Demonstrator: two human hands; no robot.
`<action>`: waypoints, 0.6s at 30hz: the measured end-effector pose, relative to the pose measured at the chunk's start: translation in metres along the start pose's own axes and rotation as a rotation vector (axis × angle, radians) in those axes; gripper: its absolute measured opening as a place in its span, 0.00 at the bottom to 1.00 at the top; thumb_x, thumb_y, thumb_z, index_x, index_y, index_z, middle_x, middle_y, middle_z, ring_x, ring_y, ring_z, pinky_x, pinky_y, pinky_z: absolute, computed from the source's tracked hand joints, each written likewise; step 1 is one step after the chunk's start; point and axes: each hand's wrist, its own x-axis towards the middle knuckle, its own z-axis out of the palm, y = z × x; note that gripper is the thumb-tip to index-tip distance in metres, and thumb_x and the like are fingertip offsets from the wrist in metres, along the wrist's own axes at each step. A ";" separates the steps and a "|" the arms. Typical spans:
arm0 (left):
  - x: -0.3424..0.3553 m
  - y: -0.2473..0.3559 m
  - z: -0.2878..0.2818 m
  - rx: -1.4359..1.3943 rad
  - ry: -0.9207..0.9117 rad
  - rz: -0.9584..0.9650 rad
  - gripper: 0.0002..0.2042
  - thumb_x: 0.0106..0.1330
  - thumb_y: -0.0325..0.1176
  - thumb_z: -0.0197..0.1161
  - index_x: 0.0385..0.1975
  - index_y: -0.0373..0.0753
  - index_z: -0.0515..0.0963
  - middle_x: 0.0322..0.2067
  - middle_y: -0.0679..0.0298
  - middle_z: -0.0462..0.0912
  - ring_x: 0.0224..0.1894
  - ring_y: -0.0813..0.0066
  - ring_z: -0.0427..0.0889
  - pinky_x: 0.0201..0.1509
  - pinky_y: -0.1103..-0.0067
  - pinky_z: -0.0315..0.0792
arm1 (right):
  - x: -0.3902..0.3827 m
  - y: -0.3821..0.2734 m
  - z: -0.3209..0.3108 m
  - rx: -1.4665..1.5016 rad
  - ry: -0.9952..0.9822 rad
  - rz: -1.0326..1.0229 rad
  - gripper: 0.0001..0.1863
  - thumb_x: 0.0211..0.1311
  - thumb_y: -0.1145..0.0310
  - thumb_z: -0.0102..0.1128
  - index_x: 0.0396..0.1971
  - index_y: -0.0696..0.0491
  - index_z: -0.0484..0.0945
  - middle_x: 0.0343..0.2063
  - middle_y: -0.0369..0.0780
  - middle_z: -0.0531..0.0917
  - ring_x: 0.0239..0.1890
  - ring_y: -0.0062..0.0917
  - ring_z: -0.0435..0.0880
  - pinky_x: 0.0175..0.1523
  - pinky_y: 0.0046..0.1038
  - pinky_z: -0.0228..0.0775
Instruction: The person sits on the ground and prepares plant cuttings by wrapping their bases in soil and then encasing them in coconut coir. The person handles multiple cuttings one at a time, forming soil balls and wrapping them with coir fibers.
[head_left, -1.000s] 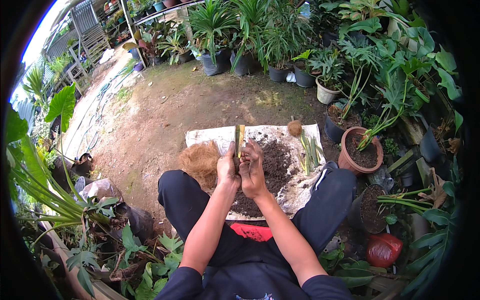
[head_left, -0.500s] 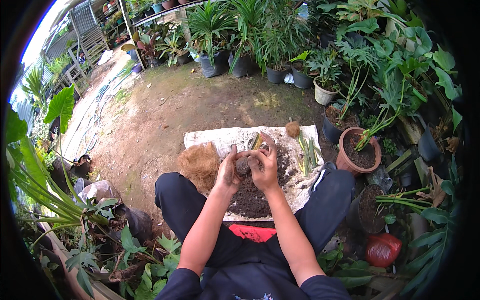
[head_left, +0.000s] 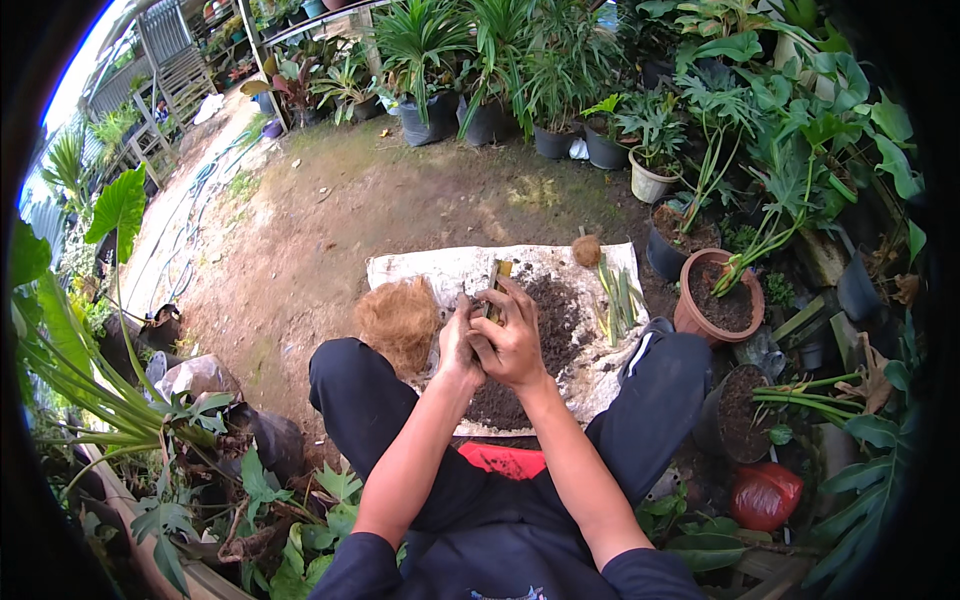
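Observation:
Both hands are pressed together above the white sack cloth (head_left: 425, 265). My left hand (head_left: 460, 343) is closed, palm inward, with soil on its skin. My right hand (head_left: 508, 335) wraps over it, fingers curled. Between the palms is the dark ball of soil seen a moment before, now hidden by the fingers. Loose dark soil (head_left: 498, 405) lies below and to the right of the hands. Left of them sits a heap of brown fibre (head_left: 398, 325). A yellow and dark object (head_left: 503, 268), its kind unclear, lies just beyond my fingers.
A small fibre-wrapped ball (head_left: 586, 250) and some green leafy cuttings (head_left: 617, 303) lie at the cloth's right. A red object (head_left: 502, 460) with soil on it is between my legs. A terracotta pot (head_left: 690, 315) and a red plastic bag (head_left: 767, 495) stand at right.
My hands have closed together around the soil ball, which showed between them before. My right hand has turned over and shifted slightly left and nearer.

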 end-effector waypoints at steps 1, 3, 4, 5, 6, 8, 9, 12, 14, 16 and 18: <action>0.000 0.002 0.000 -0.028 -0.015 -0.005 0.21 0.75 0.53 0.50 0.53 0.41 0.74 0.42 0.61 0.80 0.44 0.65 0.81 0.48 0.69 0.78 | 0.001 0.000 0.000 -0.034 -0.016 -0.003 0.16 0.64 0.52 0.59 0.34 0.48 0.85 0.55 0.41 0.75 0.66 0.44 0.65 0.67 0.46 0.56; 0.000 0.008 0.001 0.008 -0.109 -0.031 0.25 0.73 0.58 0.49 0.50 0.40 0.75 0.39 0.61 0.80 0.43 0.69 0.80 0.48 0.71 0.77 | 0.001 -0.001 0.000 0.096 0.060 0.046 0.19 0.68 0.50 0.53 0.42 0.49 0.82 0.57 0.44 0.73 0.66 0.44 0.64 0.69 0.45 0.54; 0.000 0.012 0.003 0.006 -0.221 -0.028 0.26 0.73 0.59 0.48 0.51 0.40 0.74 0.39 0.62 0.80 0.43 0.70 0.79 0.49 0.71 0.77 | 0.001 -0.002 0.002 0.160 0.098 0.069 0.21 0.71 0.48 0.50 0.47 0.50 0.80 0.58 0.45 0.72 0.67 0.44 0.63 0.70 0.45 0.53; 0.000 0.015 0.005 0.014 -0.255 -0.036 0.27 0.73 0.60 0.48 0.51 0.40 0.74 0.40 0.62 0.80 0.43 0.71 0.79 0.49 0.71 0.76 | 0.001 -0.002 0.003 0.315 0.153 0.217 0.24 0.71 0.46 0.46 0.50 0.50 0.77 0.58 0.45 0.72 0.66 0.40 0.64 0.68 0.44 0.56; -0.002 0.010 0.009 0.060 -0.185 0.060 0.29 0.72 0.62 0.47 0.54 0.39 0.73 0.41 0.64 0.79 0.43 0.74 0.77 0.50 0.75 0.74 | 0.001 -0.003 0.007 0.472 0.207 0.364 0.27 0.72 0.44 0.43 0.52 0.51 0.75 0.58 0.44 0.73 0.66 0.36 0.65 0.67 0.43 0.58; -0.006 0.005 0.019 0.321 -0.225 0.278 0.28 0.73 0.60 0.46 0.53 0.39 0.73 0.41 0.64 0.78 0.44 0.72 0.76 0.52 0.75 0.71 | 0.000 -0.002 0.014 0.788 0.309 0.661 0.33 0.74 0.39 0.35 0.58 0.53 0.70 0.57 0.43 0.73 0.64 0.29 0.68 0.65 0.41 0.63; -0.008 0.001 0.024 0.457 -0.223 0.367 0.28 0.74 0.60 0.46 0.53 0.39 0.73 0.41 0.64 0.77 0.44 0.71 0.76 0.54 0.74 0.70 | -0.003 0.000 0.015 1.376 0.295 0.921 0.33 0.73 0.38 0.38 0.56 0.54 0.71 0.52 0.44 0.76 0.57 0.34 0.75 0.60 0.42 0.69; -0.021 -0.011 0.037 1.373 -0.170 0.885 0.17 0.70 0.40 0.56 0.52 0.37 0.73 0.49 0.54 0.75 0.59 0.58 0.68 0.64 0.65 0.58 | -0.007 0.015 0.015 1.820 0.271 1.125 0.33 0.70 0.37 0.41 0.51 0.54 0.73 0.49 0.47 0.78 0.53 0.39 0.78 0.57 0.45 0.71; -0.029 -0.013 0.043 1.546 -0.163 1.059 0.16 0.60 0.35 0.65 0.47 0.38 0.78 0.51 0.55 0.75 0.61 0.56 0.66 0.65 0.61 0.56 | -0.010 0.024 0.012 1.921 0.295 1.098 0.29 0.71 0.43 0.39 0.48 0.55 0.75 0.47 0.47 0.79 0.52 0.38 0.79 0.57 0.42 0.72; -0.031 -0.008 0.044 1.554 -0.151 1.091 0.15 0.58 0.33 0.66 0.45 0.39 0.80 0.51 0.57 0.75 0.61 0.55 0.66 0.64 0.61 0.57 | -0.011 0.033 0.005 1.774 0.273 1.173 0.27 0.72 0.46 0.39 0.44 0.56 0.77 0.41 0.44 0.81 0.44 0.33 0.81 0.52 0.36 0.74; -0.031 -0.005 0.043 1.556 -0.123 1.126 0.14 0.54 0.30 0.69 0.41 0.40 0.83 0.52 0.57 0.75 0.61 0.54 0.66 0.63 0.60 0.60 | -0.010 0.038 -0.001 1.543 0.289 1.278 0.25 0.73 0.48 0.41 0.39 0.55 0.78 0.32 0.41 0.82 0.35 0.28 0.83 0.44 0.30 0.76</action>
